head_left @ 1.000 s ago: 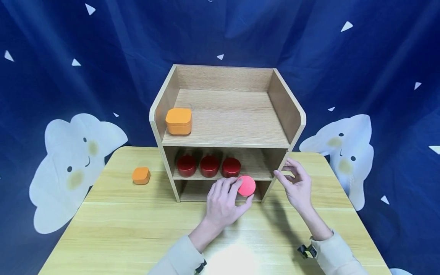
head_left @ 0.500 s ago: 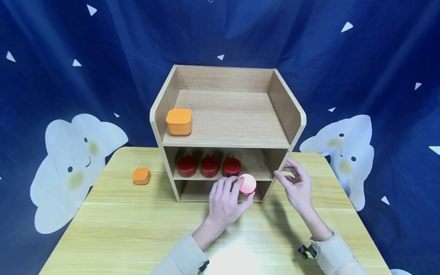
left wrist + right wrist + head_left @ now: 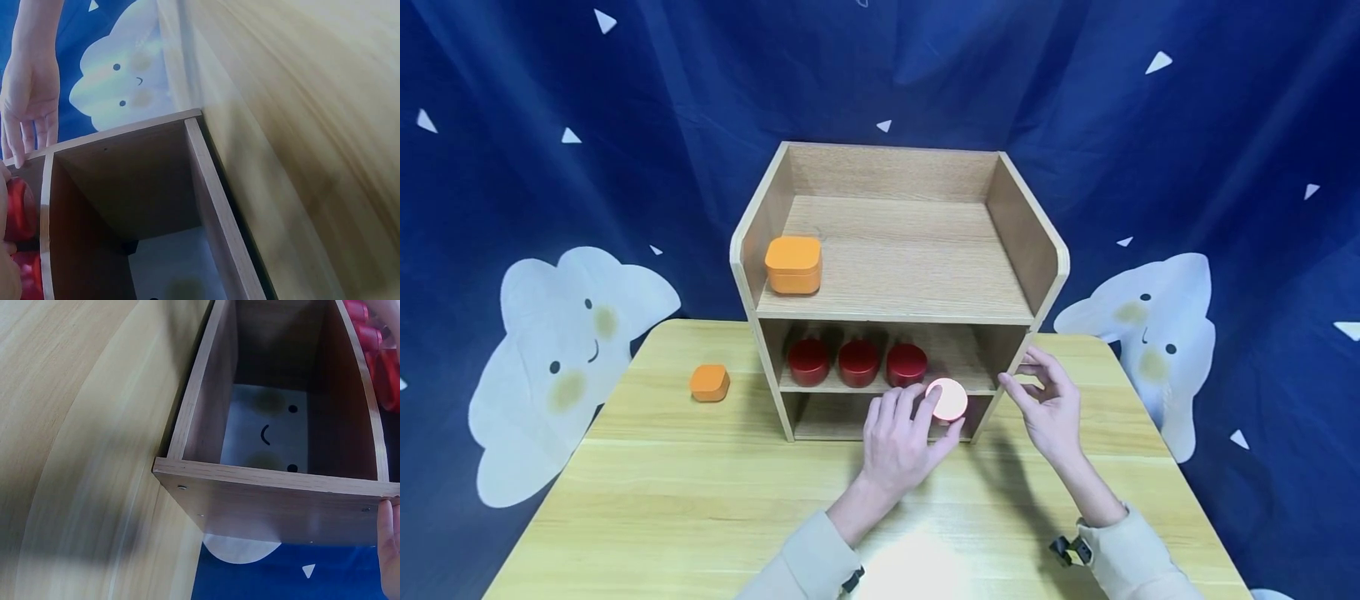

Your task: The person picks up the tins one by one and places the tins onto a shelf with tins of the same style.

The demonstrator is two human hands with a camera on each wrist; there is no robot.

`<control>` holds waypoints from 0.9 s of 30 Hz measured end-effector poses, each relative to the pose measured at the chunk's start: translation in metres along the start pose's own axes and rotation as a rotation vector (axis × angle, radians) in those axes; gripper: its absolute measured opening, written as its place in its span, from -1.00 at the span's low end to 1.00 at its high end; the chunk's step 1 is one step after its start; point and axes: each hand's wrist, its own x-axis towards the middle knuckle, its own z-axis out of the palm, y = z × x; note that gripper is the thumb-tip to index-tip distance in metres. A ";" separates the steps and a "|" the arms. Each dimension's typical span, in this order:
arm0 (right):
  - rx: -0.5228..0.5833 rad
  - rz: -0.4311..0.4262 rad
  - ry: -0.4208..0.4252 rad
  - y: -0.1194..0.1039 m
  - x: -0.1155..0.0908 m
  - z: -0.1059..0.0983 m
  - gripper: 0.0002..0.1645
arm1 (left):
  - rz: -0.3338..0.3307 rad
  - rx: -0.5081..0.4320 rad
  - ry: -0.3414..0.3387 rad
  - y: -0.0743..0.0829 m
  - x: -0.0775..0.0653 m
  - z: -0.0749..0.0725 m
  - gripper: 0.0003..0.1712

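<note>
My left hand (image 3: 897,442) pinches a round red tin (image 3: 946,400) by its sides, in front of the middle shelf's right part. Glare whitens the tin's flat top. Three more red tins (image 3: 858,363) stand in a row on the middle shelf of the wooden rack (image 3: 910,250), left of the held one. My right hand (image 3: 1051,408) touches the rack's right side, its thumb tip at the front edge and its other fingers along the outer face. In the right wrist view, the right hand's fingertips (image 3: 387,515) meet that panel's edge.
An orange box (image 3: 793,265) with rounded corners sits on the rack's top shelf at the left. A smaller orange box (image 3: 709,383) lies on the wooden table (image 3: 647,500) left of the rack. Behind hangs a blue curtain (image 3: 940,75) with cloud prints.
My left hand has shifted slightly right with the red tin, whose top has gone from pinkish red to white with glare. My right hand stays at the rack's side.
</note>
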 end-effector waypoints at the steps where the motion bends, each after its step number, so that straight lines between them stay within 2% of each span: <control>1: -0.002 0.001 0.000 0.000 0.000 0.000 -0.41 | -0.001 0.004 -0.004 0.000 0.000 0.001 -0.44; 18: 0.007 -0.007 0.006 -0.001 -0.001 0.001 -0.38 | 0.057 0.131 -0.051 0.003 0.006 0.008 -0.43; 27: -0.017 0.015 0.007 0.001 -0.001 0.000 -0.40 | 0.100 0.160 -0.088 -0.001 0.012 0.009 -0.46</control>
